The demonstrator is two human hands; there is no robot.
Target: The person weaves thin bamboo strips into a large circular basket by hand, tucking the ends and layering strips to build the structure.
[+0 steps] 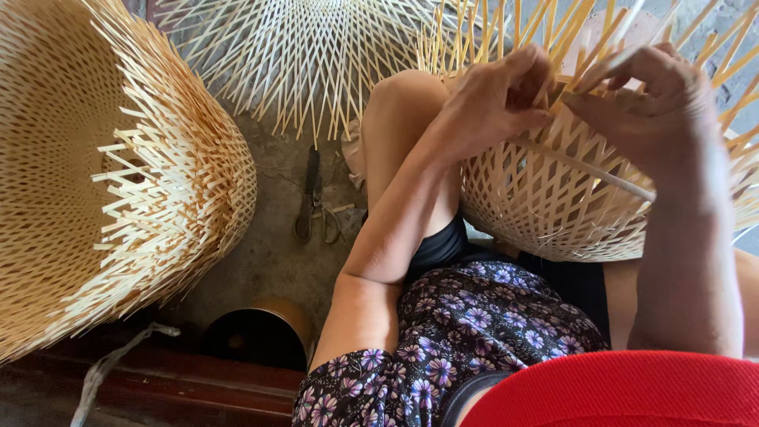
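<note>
Concrete floor (273, 261), grey and a little stained, lies under everything, and along the near edge runs a dark red wooden step (198, 383). You sit low, with your left knee (407, 99) raised and a flowered cloth (466, 332) over your lap.

Your left hand (494, 99) is closed around the upright bamboo strips at the rim of the half-woven basket (553, 202); the thumb and fingers pinch one strip between them. Your right hand (660, 99) is curled too, its fingers bent over the strips just beside the left hand, and it touches a long thin strip (589, 170) that crosses the basket wall at a slant. How tightly the right hand grips this strip, I cannot tell. The basket rests against your legs, between your knees, with its open loose ends pointing away from you.

Three woven bamboo pieces are visible: the one in your hands, a large basket (95, 182) lying on its side at the left, and a flat open weave (308, 55) on the floor at the top. One pair of scissors (312, 205) lies on the floor between them. One dark round pot (257, 336) stands near the step.
</note>
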